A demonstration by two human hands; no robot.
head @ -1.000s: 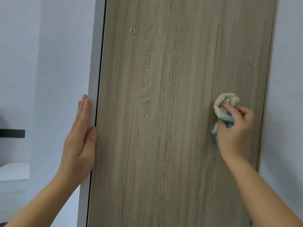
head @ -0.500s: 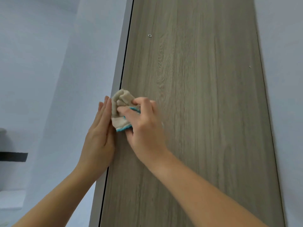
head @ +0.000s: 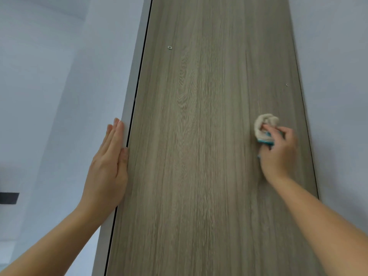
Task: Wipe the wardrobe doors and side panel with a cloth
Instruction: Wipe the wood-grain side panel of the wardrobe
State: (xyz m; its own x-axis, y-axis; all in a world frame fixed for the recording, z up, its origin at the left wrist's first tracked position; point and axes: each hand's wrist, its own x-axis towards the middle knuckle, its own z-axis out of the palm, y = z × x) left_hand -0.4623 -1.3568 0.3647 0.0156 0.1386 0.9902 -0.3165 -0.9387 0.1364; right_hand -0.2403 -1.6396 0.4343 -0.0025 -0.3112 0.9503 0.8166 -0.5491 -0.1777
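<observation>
The cloth was a beige wad with a blue hem, bunched against the wood-grain side panel of the wardrobe, near the panel's right edge and about mid-height in my view. My right hand had its fingers curled round the wad, gripping it and pressing it onto the wood. The beige part stuck out above my fingertips and the blue hem showed under them. That hand was blurred, so I could not tell exactly how each finger lay.

My left hand was well apart from the cloth, over at the panel's left edge. It was flat and holding nothing, its fingers straight and close together, resting against the white strip that ran up beside the wood, with my thumb by the dark seam between the two.

Two small metal fittings sat in the panel, one high on the left and one nearer the right edge, above the cloth. A pale wall stood to the right of the panel.
</observation>
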